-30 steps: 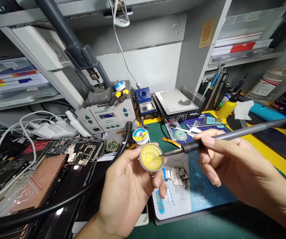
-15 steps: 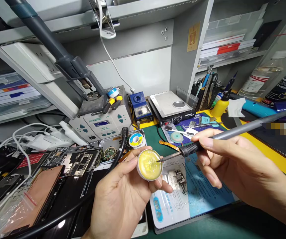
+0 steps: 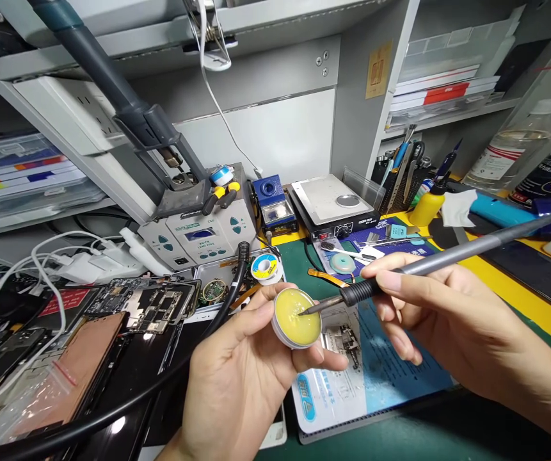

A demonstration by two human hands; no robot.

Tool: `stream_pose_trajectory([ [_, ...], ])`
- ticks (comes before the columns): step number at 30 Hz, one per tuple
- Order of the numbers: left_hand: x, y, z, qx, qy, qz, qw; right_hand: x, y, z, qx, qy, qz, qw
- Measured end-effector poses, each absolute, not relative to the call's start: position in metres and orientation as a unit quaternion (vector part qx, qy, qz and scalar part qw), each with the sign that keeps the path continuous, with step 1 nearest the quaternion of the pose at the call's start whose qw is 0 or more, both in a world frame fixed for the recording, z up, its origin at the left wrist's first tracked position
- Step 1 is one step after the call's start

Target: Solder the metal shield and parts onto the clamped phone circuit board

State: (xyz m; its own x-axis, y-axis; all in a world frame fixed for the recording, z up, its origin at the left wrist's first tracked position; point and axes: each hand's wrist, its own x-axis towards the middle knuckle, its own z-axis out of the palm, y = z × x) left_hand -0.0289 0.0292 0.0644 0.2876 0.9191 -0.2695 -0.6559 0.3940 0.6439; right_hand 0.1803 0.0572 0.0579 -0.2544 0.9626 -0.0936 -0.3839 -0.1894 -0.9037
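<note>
Left hand (image 3: 237,378) in a wide grip, thumb and fingers clasping a round tin of yellow solder flux (image 3: 297,318) above the green table mat (image 3: 299,269). Right hand (image 3: 441,307) holds a soldering iron (image 3: 433,263) in a narrow pen grip, tip touching the flux.

The left hand (image 3: 237,374) cups upward; the right hand (image 3: 441,314) pinches.

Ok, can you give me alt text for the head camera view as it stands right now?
A person's left hand holds up an open round tin of yellow paste while the right hand pinches a soldering iron, its tip in the paste. Phone circuit boards and a spool of solder wire lie on the bench behind.
</note>
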Motion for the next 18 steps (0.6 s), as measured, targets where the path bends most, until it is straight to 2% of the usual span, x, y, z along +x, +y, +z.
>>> stream_pose_trajectory([
  [18, -0.0278, 0.0296, 0.0638, 0.213, 0.318, 0.506, 0.773, 0.1821, 0.0561, 0.0558, -0.341, -0.407, 0.692, 0.489],
])
